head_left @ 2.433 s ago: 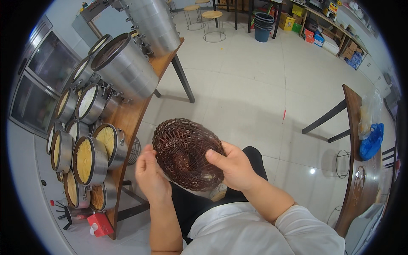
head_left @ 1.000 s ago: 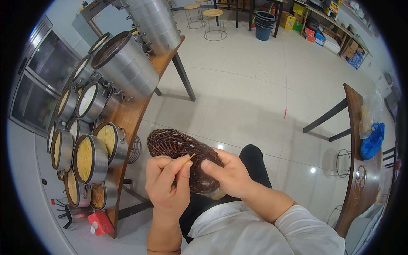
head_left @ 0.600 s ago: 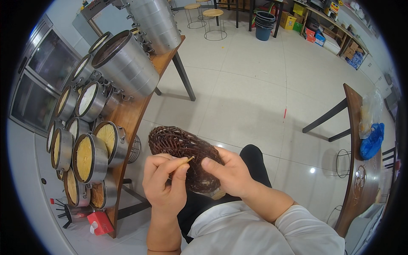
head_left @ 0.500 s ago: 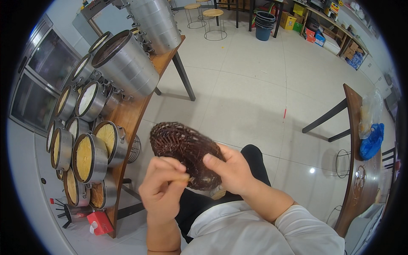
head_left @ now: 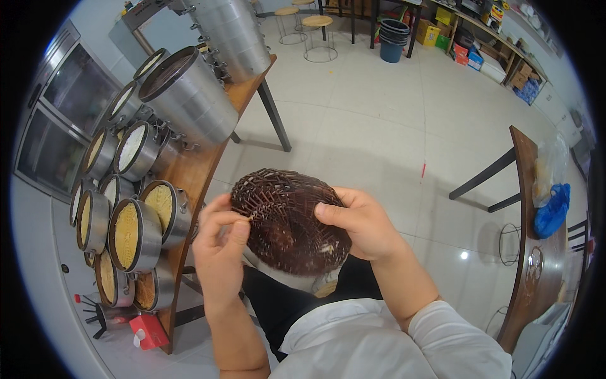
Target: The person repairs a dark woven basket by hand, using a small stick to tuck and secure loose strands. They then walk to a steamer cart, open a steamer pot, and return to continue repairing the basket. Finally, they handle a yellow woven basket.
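Note:
A round, dark brown woven basket point(head_left: 290, 234) is held in front of my body, its dished side facing up toward me. My right hand point(head_left: 363, 224) grips its right edge, with the thumb laid over the weave. My left hand point(head_left: 221, 249) is at the left edge, thumb and forefinger pinched on a small pale sliver point(head_left: 249, 218) against the basket's weave; whether the sliver is loose or part of the basket, I cannot tell.
A wooden table point(head_left: 202, 177) on the left carries several steel pots and steamer stacks point(head_left: 189, 101). Another table point(head_left: 524, 265) on the right holds plastic bags point(head_left: 550, 211). Stools point(head_left: 317, 22), nested buckets point(head_left: 391, 44) and shelves with boxes stand farther back.
The basket has risen and turned flatter toward me since half a second ago. My left hand has shifted left along with the pinched sliver, and my right hand has moved up.

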The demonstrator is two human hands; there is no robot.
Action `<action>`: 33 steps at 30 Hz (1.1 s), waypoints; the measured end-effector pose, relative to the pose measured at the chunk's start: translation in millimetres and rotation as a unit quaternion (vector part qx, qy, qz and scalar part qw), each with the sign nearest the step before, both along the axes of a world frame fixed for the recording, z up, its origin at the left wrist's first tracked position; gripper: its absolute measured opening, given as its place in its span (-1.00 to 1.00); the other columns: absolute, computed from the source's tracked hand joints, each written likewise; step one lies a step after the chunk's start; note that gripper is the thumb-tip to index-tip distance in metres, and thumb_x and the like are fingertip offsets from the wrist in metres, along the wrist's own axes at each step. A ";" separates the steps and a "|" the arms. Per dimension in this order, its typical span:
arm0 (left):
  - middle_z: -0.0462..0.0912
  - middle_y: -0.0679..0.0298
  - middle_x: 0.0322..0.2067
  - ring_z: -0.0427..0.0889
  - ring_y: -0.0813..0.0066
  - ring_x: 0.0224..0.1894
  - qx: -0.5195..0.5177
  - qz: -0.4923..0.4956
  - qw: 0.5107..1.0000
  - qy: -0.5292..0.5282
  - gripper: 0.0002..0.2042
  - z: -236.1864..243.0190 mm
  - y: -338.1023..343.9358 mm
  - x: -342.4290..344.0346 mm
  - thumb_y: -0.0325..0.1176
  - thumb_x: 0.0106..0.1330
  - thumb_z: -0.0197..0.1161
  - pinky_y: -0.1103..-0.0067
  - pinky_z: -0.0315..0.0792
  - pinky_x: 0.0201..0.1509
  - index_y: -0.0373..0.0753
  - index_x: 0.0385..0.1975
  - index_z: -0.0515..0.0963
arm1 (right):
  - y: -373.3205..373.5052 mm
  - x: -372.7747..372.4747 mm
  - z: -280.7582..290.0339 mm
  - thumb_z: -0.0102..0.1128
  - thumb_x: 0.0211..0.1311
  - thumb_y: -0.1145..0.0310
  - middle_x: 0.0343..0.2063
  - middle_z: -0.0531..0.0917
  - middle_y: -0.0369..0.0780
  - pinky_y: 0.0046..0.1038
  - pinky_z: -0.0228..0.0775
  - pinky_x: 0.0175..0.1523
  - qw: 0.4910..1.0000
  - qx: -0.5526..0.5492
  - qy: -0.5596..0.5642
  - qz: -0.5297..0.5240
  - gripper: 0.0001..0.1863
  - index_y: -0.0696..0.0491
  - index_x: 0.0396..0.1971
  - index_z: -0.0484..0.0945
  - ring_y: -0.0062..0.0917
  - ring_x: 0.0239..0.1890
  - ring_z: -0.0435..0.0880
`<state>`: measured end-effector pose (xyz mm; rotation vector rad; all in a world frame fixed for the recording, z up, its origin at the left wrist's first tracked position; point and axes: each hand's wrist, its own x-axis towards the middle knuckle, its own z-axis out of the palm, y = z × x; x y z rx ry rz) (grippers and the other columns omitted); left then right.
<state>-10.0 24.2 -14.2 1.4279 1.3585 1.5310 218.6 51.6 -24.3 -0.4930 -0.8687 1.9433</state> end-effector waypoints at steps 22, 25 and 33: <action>0.46 0.22 -0.38 0.49 0.35 -0.33 0.104 0.021 0.944 0.314 -0.88 21.3 -40.9 38.4 -0.55 0.25 0.33 0.53 0.38 -0.22 -0.33 -0.24 0.64 | -24.2 -32.8 -19.0 0.08 0.34 0.62 0.13 0.53 -0.15 -0.36 0.42 0.27 0.982 -0.026 0.183 0.023 -0.49 0.21 0.29 0.27 -0.48 0.15 0.54; 0.47 0.21 -0.39 0.49 0.36 -0.34 0.127 0.012 0.943 0.307 -0.89 18.4 -36.2 46.0 -0.55 0.25 0.33 0.56 0.38 -0.25 -0.33 -0.25 0.64 | -25.2 -32.4 -19.8 0.06 0.35 0.62 0.09 0.55 -0.18 -0.39 0.44 0.23 0.986 -0.020 0.161 0.031 -0.51 0.22 0.27 0.29 -0.53 0.11 0.55; 0.46 0.21 -0.42 0.49 0.32 -0.36 0.102 0.003 0.956 0.276 -0.88 19.5 -39.0 44.3 -0.57 0.23 0.33 0.51 0.39 -0.31 -0.31 -0.25 0.64 | -25.2 -28.8 -12.1 0.04 0.35 0.62 0.08 0.54 -0.25 -0.46 0.38 0.25 0.997 0.022 0.058 0.036 -0.49 0.22 0.30 0.28 -0.61 0.11 0.51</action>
